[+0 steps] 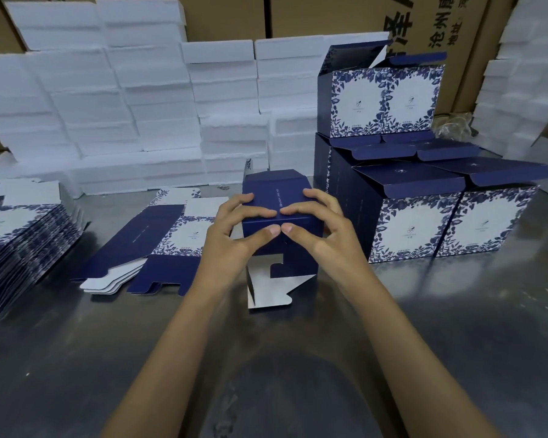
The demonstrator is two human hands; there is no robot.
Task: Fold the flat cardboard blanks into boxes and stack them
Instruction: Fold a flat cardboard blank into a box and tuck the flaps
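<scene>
Head view: your left hand (234, 235) and right hand (326, 232) grip the half-folded navy cardboard box (279, 197), fingers (260, 213) curled over it, mid grey metal surface (298, 358). Box print too small to read.

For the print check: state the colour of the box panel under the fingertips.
Dark navy blue panel, with one thin line of pale print; head view.

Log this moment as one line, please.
step: folding box | left hand: grips box | right hand: grips box | blanks: flat, left | stack: right, flaps open
</scene>
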